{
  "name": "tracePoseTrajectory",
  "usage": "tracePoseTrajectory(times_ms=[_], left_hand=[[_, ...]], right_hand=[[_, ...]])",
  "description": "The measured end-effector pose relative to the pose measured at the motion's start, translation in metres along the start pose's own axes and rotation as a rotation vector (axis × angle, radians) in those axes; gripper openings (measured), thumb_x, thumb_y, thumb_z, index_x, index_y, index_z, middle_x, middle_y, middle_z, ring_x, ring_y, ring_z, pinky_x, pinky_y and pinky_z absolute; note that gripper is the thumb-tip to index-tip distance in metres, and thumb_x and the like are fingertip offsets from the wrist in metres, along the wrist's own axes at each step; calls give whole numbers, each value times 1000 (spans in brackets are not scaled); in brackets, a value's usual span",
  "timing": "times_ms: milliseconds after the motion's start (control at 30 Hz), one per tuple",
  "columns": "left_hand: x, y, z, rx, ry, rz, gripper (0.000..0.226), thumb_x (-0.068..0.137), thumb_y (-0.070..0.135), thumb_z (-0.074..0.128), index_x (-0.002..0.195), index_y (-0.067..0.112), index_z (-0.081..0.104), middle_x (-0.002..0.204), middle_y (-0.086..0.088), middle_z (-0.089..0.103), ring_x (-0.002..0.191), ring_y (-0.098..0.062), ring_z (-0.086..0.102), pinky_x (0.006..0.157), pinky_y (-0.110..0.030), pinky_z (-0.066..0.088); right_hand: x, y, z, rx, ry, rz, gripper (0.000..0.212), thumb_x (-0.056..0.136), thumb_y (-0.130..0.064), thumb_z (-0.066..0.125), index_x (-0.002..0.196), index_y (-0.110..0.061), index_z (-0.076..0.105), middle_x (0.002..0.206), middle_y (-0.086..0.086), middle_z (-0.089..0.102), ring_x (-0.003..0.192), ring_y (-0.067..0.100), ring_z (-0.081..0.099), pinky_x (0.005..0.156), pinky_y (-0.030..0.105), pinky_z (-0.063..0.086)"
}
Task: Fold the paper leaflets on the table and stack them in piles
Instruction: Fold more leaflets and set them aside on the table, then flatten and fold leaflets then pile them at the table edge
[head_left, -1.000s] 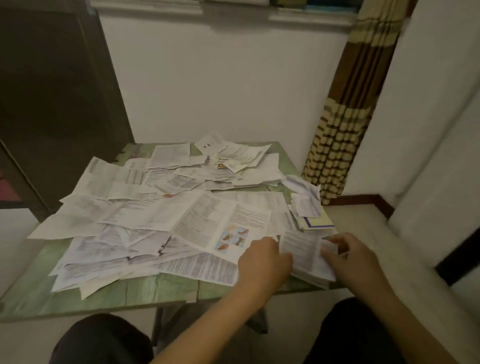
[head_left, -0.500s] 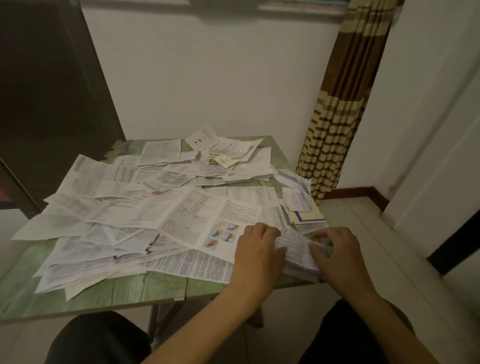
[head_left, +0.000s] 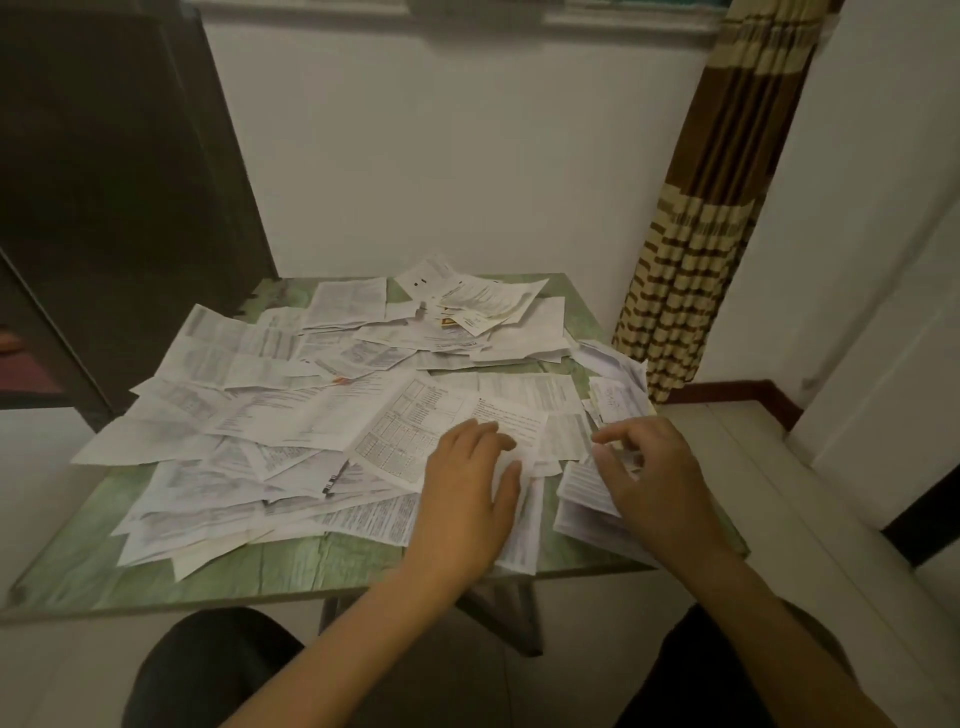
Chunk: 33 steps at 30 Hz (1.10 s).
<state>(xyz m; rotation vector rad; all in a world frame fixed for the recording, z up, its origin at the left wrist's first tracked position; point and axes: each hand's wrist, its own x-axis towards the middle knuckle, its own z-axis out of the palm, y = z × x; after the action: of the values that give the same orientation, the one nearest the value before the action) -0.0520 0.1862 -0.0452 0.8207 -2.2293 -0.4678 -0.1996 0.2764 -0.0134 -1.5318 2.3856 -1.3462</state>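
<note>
Pulling a leaflet (head_left: 415, 431) with left hand (head_left: 467, 493) fingers spread flat and right hand (head_left: 660, 483) fingers curled, grip unclear, could topple the near-right pile (head_left: 582, 491).

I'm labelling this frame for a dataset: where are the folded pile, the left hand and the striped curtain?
folded pile (head_left: 582, 488): head view, on the printed face of its top leaflet.
left hand (head_left: 467, 493): head view, on the back of the hand.
striped curtain (head_left: 685, 260): head view, on its banded lower part.
</note>
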Motion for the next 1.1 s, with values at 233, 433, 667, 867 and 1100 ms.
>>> tracePoseTrajectory(times_ms=[233, 433, 667, 867, 1100], left_hand=[[-12, -52, -52, 115, 79, -173, 25, 86, 21, 51, 99, 7, 67, 112, -11, 64, 115, -33, 52, 97, -29, 29], [-23, -74, -76, 158, 106, -253, 20, 86, 5, 60, 105, 7, 67, 122, -12, 60, 126, -30, 44, 102, -29, 24], [-29, -89, -93, 210, 72, -276, 26, 91, 7, 54, 114, 9, 65, 132, -9, 54, 134, -28, 35, 111, -29, 18], [-32, -95, -108, 193, 87, -316, 32, 95, 11, 48, 125, 13, 57, 143, -4, 44, 140, -21, 22, 111, -24, 11], [-31, -96, -117, 139, 125, -351, 40, 92, 6, 51, 132, 13, 50, 143, -6, 43, 139, -23, 27, 112, -28, 17]], right_hand=[[4, -44, 50, 47, -169, -112, 7, 89, -11, 58, 92, -16, 60, 99, -1, 53, 95, 11, 47, 80, 17, 34], [0, -68, 89, -20, -364, -219, 23, 93, -21, 53, 116, -19, 59, 120, -3, 52, 111, 9, 42, 100, 24, 33], [-4, -92, 123, -217, -683, -348, 45, 97, -34, 42, 142, -32, 35, 158, 0, 6, 143, 18, 3, 115, 33, 4], [-5, -101, 134, -385, -726, -383, 60, 99, -38, 36, 149, -14, 14, 158, 6, -5, 144, 21, -4, 116, 34, -1], [-3, -122, 121, -281, -553, -411, 71, 99, -40, 34, 149, -12, -7, 157, 0, -17, 144, 14, -12, 110, 24, -11]])
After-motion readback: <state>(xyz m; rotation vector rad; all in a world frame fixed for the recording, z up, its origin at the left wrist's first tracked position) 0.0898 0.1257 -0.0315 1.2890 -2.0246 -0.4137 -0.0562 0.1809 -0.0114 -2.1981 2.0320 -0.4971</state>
